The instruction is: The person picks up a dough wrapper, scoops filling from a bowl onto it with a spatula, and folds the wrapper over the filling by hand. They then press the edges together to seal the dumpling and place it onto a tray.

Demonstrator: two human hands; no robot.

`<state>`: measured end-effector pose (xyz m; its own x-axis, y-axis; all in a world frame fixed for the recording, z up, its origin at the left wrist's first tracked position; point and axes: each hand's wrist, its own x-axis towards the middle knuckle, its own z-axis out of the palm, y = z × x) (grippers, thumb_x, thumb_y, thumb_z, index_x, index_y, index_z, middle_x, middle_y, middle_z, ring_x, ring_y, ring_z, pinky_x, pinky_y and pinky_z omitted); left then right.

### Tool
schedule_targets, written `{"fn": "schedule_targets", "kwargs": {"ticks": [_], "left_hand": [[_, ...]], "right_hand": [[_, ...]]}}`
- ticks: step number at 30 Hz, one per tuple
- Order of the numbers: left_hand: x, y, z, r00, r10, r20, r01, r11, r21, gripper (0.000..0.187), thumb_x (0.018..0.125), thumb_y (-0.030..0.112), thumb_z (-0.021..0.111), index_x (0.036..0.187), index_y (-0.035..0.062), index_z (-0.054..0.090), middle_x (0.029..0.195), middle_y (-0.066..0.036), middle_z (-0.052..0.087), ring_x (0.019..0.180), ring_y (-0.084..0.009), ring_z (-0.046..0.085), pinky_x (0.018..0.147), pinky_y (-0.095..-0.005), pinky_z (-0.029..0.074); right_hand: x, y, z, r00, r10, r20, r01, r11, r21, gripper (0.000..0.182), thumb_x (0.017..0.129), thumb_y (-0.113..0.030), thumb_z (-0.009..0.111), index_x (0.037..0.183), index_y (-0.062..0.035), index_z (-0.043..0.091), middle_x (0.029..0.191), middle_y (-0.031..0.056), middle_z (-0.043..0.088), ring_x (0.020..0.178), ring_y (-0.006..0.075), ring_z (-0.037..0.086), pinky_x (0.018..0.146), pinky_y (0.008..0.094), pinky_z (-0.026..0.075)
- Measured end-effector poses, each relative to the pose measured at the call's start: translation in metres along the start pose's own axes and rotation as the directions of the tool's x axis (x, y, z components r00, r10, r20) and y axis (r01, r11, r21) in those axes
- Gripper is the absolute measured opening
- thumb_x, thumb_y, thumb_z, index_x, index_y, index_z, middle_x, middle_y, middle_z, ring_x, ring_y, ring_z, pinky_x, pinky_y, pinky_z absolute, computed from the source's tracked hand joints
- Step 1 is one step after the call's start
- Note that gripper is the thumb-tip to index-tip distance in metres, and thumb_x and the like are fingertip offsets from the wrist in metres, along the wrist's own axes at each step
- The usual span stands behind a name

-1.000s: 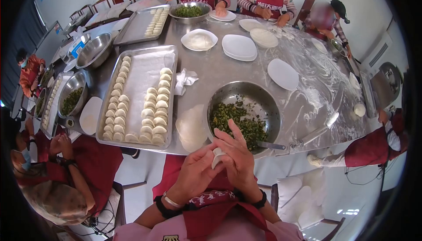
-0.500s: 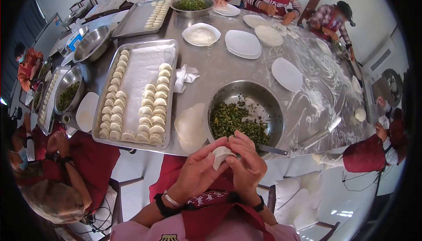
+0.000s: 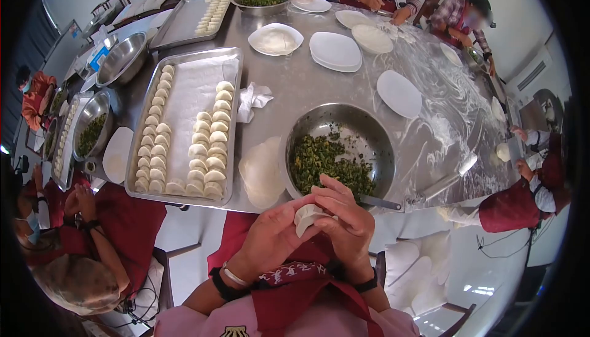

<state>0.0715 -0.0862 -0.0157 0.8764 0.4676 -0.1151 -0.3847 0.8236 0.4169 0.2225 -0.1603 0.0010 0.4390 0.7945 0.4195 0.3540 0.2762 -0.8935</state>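
Observation:
Just past the table edge, a folded white dumpling [image 3: 306, 218] is pinched between my two hands. Its lower left end rests in the fingers of my left hand [image 3: 265, 237], while my right hand [image 3: 348, 221] presses the seam with thumb and fingers. Behind my hands stands a steel bowl [image 3: 382, 143] of chopped green filling [image 3: 322, 160], with the handle of a metal utensil [image 3: 381, 202] over its near rim. To its left lies a pile of round dough wrappers [image 3: 260, 176]. Rows of finished dumplings [image 3: 200, 150] sit on a lined metal tray [image 3: 238, 100].
White plates [image 3: 335, 51] stand toward the back, and a crumpled tissue [image 3: 252, 99] lies beside the tray. Flour [image 3: 445, 115] covers the steel table's right side, near a whitish rod-like tool [image 3: 452, 178]. Co-workers sit around; one person [image 3: 80, 263] is close on my left.
The whole view has shifted slightly up and left. My fingers have moved a little along the dumpling's edge, keeping hold of it. Across the table, a co-worker's hand now holds a wrapper-like white piece.

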Motion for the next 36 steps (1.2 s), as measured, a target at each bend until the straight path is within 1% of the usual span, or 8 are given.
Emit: {"fn": "schedule_targets", "kwargs": {"ticks": [2,5,17,22,26,29,32,36], "left_hand": [[-0.001,0.002,-0.003,0.999,-0.043,-0.027,0.044,0.998,0.033,0.058,0.105,0.035,0.049,0.142,-0.008,0.042,0.143,-0.017,0.05,0.132,-0.0245,0.051,0.115,-0.0448,0.039],[-0.001,0.006,0.002,0.997,-0.069,0.029,0.07,0.997,-0.021,0.053,0.108,0.028,0.041,0.144,-0.0103,0.037,0.141,-0.016,0.051,0.131,-0.0231,0.052,0.115,-0.0416,0.04],[-0.002,0.016,0.004,0.984,-0.18,-0.011,0.18,0.977,0.112,0.049,0.106,0.034,0.045,0.135,-0.0062,0.049,0.134,-0.015,0.056,0.124,-0.024,0.055,0.111,-0.0447,0.043],[-0.002,0.016,0.008,0.979,-0.185,-0.089,0.195,0.973,0.123,0.051,0.106,0.035,0.047,0.136,-0.006,0.046,0.13,-0.014,0.057,0.122,-0.0229,0.056,0.11,-0.0437,0.043],[0.001,0.01,0.0,0.989,-0.143,0.022,0.139,0.982,0.125,0.054,0.104,0.032,0.052,0.14,-0.0071,0.043,0.132,-0.014,0.056,0.124,-0.0223,0.055,0.109,-0.0424,0.044],[0.004,0.011,0.026,1.0,0.008,0.024,-0.017,0.913,0.408,0.054,0.101,0.022,0.057,0.143,-0.0073,0.042,0.133,-0.013,0.056,0.123,-0.0213,0.056,0.106,-0.0388,0.046],[0.001,0.0,0.014,0.999,0.054,0.005,-0.05,0.873,0.484,0.054,0.1,0.007,0.057,0.148,-0.0067,0.036,0.137,-0.012,0.053,0.123,-0.0168,0.055,0.103,-0.0329,0.049],[0.001,-0.005,0.006,0.981,0.188,-0.039,-0.107,0.704,0.702,0.051,0.098,0.003,0.06,0.146,-0.004,0.043,0.119,-0.005,0.063,0.102,-0.0083,0.06,0.087,-0.0234,0.05]], "right_hand": [[0.0,0.0,-0.001,0.999,-0.014,0.043,0.013,1.0,0.018,0.019,0.079,-0.005,0.078,0.096,0.0009,0.072,0.105,0.0136,0.075,0.115,0.0379,0.064,0.103,0.0457,0.047],[-0.003,0.015,-0.004,0.987,-0.105,0.123,0.095,0.992,0.085,0.019,0.079,-0.007,0.078,0.096,-0.0005,0.072,0.102,0.0131,0.075,0.115,0.0383,0.065,0.103,0.0473,0.046],[0.006,0.013,-0.015,0.927,-0.157,0.339,0.177,0.984,-0.028,0.014,0.079,-0.009,0.078,0.092,-0.0061,0.073,0.106,0.0099,0.075,0.115,0.0359,0.065,0.105,0.0514,0.045],[-0.003,0.022,-0.011,0.943,-0.139,0.303,0.15,0.989,-0.011,0.014,0.08,-0.01,0.077,0.093,-0.0063,0.074,0.105,0.0091,0.075,0.118,0.0363,0.064,0.104,0.051,0.045],[0.005,0.008,-0.01,0.941,-0.156,0.3,0.203,0.97,-0.134,0.013,0.081,-0.006,0.076,0.094,-0.0055,0.074,0.104,0.0103,0.075,0.114,0.0363,0.065,0.102,0.049,0.047],[-0.002,0.013,-0.006,0.997,-0.066,0.044,0.065,0.998,0.027,0.015,0.081,-0.001,0.075,0.096,-0.0038,0.074,0.103,0.0124,0.074,0.113,0.0362,0.066,0.101,0.0474,0.048],[-0.002,0.01,0.003,0.998,-0.038,-0.052,0.04,0.999,0.035,0.015,0.08,0.002,0.074,0.094,-0.0017,0.073,0.101,0.014,0.074,0.111,0.0359,0.066,0.099,0.0467,0.049],[-0.004,0.007,0.008,0.997,-0.069,-0.046,0.07,0.997,0.034,0.013,0.079,0.001,0.076,0.092,-0.0007,0.072,0.1,0.0142,0.074,0.109,0.0358,0.068,0.098,0.0463,0.051]]}}
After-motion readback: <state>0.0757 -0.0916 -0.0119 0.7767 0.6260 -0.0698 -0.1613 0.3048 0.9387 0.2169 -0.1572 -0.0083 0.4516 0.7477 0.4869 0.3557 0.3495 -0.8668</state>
